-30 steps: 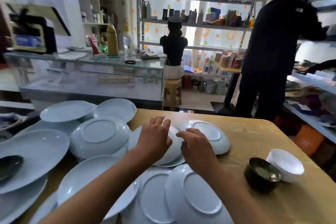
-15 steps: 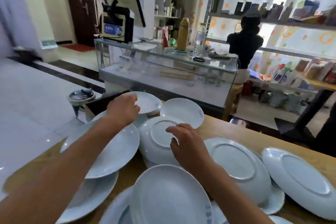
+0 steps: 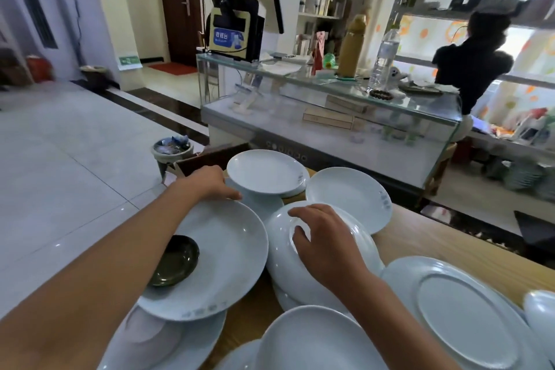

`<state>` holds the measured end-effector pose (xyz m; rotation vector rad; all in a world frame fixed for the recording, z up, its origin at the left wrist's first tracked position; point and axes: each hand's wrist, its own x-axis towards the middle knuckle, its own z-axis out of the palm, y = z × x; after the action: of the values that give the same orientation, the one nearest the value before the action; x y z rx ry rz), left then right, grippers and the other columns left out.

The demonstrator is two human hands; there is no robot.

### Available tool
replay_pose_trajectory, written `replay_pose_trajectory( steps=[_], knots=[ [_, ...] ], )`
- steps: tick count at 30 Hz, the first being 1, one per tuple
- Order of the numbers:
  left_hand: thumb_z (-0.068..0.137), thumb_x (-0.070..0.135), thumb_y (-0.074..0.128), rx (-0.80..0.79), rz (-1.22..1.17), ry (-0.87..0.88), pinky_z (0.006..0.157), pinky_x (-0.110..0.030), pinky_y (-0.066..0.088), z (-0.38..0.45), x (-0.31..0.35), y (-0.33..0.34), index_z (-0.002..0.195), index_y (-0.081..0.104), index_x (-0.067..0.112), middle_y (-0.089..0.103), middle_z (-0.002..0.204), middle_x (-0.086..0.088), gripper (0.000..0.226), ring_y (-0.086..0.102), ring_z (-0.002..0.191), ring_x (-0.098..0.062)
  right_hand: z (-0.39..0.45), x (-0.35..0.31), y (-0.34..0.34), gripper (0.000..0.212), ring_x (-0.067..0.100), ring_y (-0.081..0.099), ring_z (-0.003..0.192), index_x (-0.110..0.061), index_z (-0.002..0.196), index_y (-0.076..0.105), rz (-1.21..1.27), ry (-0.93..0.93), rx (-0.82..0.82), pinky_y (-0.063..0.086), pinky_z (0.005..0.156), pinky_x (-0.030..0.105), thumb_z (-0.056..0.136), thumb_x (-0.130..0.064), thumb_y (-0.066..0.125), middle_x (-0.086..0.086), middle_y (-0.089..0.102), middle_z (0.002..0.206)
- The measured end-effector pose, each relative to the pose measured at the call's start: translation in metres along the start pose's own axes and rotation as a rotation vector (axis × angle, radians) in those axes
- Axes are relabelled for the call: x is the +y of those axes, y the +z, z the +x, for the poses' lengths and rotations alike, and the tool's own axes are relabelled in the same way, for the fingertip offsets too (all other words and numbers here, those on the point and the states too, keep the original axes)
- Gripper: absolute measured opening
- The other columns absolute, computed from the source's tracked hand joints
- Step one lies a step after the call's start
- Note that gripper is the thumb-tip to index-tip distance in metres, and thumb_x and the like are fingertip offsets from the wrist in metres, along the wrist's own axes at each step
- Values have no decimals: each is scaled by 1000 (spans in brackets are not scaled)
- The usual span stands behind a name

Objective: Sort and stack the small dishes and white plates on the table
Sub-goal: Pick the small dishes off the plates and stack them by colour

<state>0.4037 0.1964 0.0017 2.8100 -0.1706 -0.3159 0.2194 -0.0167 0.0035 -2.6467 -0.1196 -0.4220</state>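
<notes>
Many white plates cover the wooden table (image 3: pixel 435 249). My left hand (image 3: pixel 210 182) holds the left rim of a small white plate (image 3: pixel 264 171) at the far edge; its fingers are hidden under the plate. My right hand (image 3: pixel 324 246) rests with bent fingers on the base of an overturned deep plate (image 3: pixel 279 261) in the middle. A small dark green dish (image 3: pixel 177 260) sits in a large upright plate (image 3: pixel 222 252) under my left forearm. Another upright plate (image 3: pixel 351 195) lies at the back right.
An overturned plate (image 3: pixel 459 309) lies at the right, and a white bowl (image 3: pixel 543 318) shows at the frame's edge. More plates (image 3: pixel 315 339) crowd the near edge. Beyond the table stand a glass counter (image 3: pixel 330 93) and a waste bin (image 3: pixel 171 147) on the tiled floor.
My view has swung left along the table. My left hand went from the middle plates to the far small plate and now holds its rim. My right hand moved onto the overturned deep plate.
</notes>
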Motion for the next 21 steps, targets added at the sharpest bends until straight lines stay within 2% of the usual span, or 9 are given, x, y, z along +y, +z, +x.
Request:
replay_pose_trajectory(
  steps=[2, 4, 7, 10, 14, 18, 21],
  knots=[
    [67, 62, 75, -47, 1, -8, 71, -31, 47, 2, 6, 1, 92, 60, 15, 58, 87, 3, 56, 59, 89, -18, 3, 2, 2, 36, 8, 47, 125, -31, 129, 58, 9, 18, 0, 33, 104, 19, 93, -24, 56, -8, 56, 133],
    [64, 61, 77, -123, 10, -25, 88, -34, 49, -1, 15, 0, 104, 53, 24, 55, 100, 4, 59, 57, 101, -20, 5, 5, 3, 36, 8, 48, 124, -31, 129, 58, 21, 31, -1, 34, 104, 20, 93, -25, 56, -8, 56, 133],
    [43, 65, 79, -180, 43, -70, 88, -39, 54, 2, 25, 1, 122, 58, 19, 62, 110, 0, 94, 62, 95, -21, 6, 6, 2, 35, 9, 48, 123, -31, 128, 59, 32, 35, -6, 36, 104, 23, 93, -25, 57, -8, 56, 133],
    [56, 52, 83, -175, 70, -121, 89, -41, 54, 8, 29, 3, 129, 55, 15, 60, 118, -7, 87, 61, 99, -26, 6, 9, 2, 34, 9, 49, 121, -29, 126, 61, 42, 30, 6, 33, 100, 18, 93, -23, 57, -7, 59, 130],
    [65, 46, 82, -164, 67, -192, 92, -41, 52, 5, 35, 7, 131, 54, 11, 58, 123, -9, 80, 61, 104, -27, 4, 13, 8, 34, 8, 49, 120, -29, 125, 61, 49, 38, -10, 29, 96, 14, 92, -23, 58, -8, 59, 129],
    [66, 44, 82, -131, 32, -210, 92, -40, 53, 5, 35, 9, 133, 51, 11, 57, 124, -9, 81, 60, 106, -28, 4, 16, 10, 34, 9, 49, 120, -28, 125, 62, 58, 36, -12, 32, 99, 17, 92, -22, 58, -7, 59, 128],
    [60, 43, 84, -60, 25, -201, 88, -40, 54, 6, 33, 9, 128, 54, 12, 60, 115, -9, 81, 60, 100, -27, 4, 17, 9, 33, 10, 50, 120, -29, 125, 62, 52, 43, 0, 35, 102, 21, 92, -23, 58, -7, 59, 129]
  ],
)
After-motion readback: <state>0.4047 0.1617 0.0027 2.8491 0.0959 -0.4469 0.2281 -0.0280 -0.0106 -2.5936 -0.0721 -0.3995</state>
